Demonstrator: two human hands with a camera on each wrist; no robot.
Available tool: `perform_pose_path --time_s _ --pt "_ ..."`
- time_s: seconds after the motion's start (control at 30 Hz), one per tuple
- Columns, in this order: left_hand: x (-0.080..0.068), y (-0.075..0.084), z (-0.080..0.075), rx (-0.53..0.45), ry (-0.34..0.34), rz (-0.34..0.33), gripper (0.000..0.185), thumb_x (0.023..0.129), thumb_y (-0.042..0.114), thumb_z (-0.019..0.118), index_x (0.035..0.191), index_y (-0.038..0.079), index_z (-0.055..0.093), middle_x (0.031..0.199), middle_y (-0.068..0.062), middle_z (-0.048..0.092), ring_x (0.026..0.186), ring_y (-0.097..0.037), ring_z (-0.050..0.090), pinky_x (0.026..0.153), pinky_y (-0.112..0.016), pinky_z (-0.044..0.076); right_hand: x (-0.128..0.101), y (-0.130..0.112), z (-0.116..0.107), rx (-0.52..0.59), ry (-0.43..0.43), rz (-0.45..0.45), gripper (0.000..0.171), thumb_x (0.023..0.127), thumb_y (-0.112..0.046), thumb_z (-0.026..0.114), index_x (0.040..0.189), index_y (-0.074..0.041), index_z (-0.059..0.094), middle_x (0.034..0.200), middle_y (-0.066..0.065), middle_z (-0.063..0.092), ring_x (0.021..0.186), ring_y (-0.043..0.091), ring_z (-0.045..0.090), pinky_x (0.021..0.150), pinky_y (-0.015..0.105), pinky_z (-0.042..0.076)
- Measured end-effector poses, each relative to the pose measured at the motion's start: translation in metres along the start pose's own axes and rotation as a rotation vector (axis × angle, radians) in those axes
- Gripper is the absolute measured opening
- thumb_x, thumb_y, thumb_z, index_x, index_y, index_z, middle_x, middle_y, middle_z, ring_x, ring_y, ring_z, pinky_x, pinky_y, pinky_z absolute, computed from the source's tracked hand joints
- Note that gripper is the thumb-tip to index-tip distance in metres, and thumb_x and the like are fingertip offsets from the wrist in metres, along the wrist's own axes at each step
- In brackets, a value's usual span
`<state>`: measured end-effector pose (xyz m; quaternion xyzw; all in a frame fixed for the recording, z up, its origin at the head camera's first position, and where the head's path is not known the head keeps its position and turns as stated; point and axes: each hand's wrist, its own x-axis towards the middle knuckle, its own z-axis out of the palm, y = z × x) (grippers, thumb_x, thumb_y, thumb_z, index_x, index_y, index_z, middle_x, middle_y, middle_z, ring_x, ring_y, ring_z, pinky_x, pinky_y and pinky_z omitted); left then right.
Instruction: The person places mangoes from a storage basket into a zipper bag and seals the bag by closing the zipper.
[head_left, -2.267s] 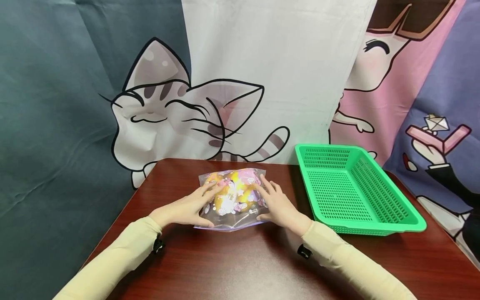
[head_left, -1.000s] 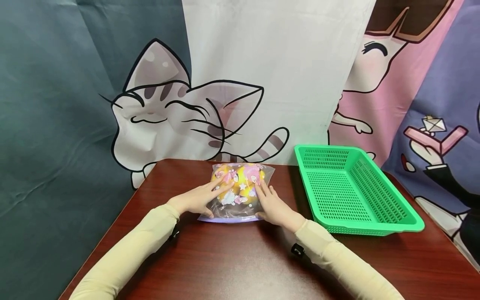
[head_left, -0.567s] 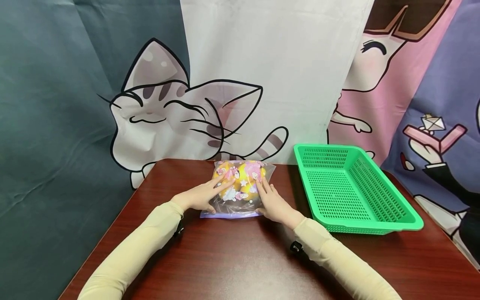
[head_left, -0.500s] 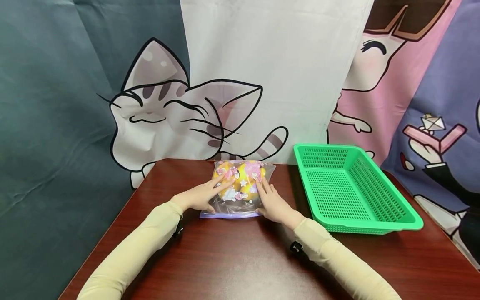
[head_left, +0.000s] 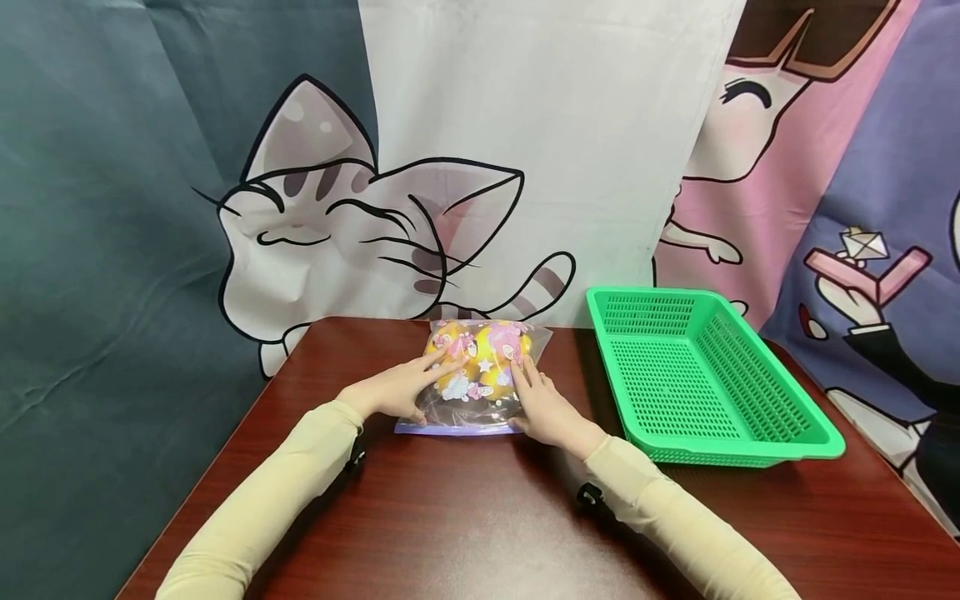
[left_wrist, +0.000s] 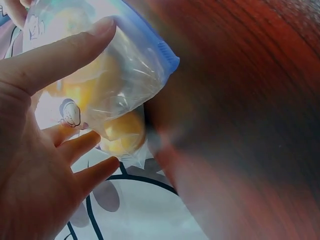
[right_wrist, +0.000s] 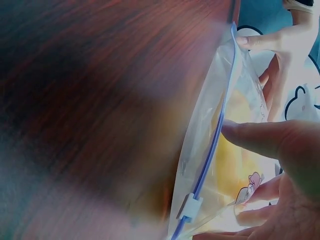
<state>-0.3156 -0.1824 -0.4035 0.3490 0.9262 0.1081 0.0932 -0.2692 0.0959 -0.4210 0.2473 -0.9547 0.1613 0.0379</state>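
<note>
Since a moment ago the bag (head_left: 477, 375) has slid toward 12 o'clock on the desk (head_left: 480, 517), and the left hand (head_left: 390, 392) and right hand (head_left: 546, 410) press it with flat fingers, basket (head_left: 750, 433) at 3 o'clock.

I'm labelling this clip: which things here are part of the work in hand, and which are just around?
In hand:
zip bag with yellow contents, flat on the table
left hand and right hand, both on the bag

Just around:
green basket, to the right
cartoon curtain behind
</note>
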Motion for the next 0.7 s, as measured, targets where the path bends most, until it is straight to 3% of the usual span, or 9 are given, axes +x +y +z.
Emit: perform_pose_path --time_s 0.33,0.57,0.7 --pt "-0.008 0.003 -0.006 0.019 0.045 0.041 0.1 0.07 0.03 0.081 0.151 0.028 0.023 0.157 -0.015 0.016 0.141 -0.037 0.024 0.11 -0.051 0.029 -0.006 -0.006 -0.01 0.02 -0.025 0.06 0.089 0.08 -0.027 0.075 0.147 0.001 0.024 0.151 0.03 0.019 0.127 0.052 0.038 0.102 0.055 0.038" --pt "-0.014 0.005 -0.019 0.05 0.231 0.125 0.07 0.085 0.036 0.066 0.144 0.01 0.039 0.147 -0.019 0.038 0.14 -0.041 0.024 0.111 -0.057 0.021 -0.018 -0.01 -0.034 -0.007 -0.021 0.043 0.078 0.087 -0.034 0.066 0.146 -0.002 0.029 0.147 0.029 0.031 0.124 0.047 0.045 0.096 0.056 0.042" --pt "-0.019 0.009 -0.032 0.098 0.353 0.077 0.063 0.088 0.036 0.063 0.141 0.007 0.044 0.147 -0.017 0.039 0.141 -0.038 0.024 0.113 -0.056 0.019 -0.032 -0.009 -0.061 -0.023 -0.001 -0.003 0.071 0.09 -0.035 0.061 0.145 0.0 0.032 0.141 0.028 0.041 0.124 0.043 0.047 0.099 0.054 0.041"
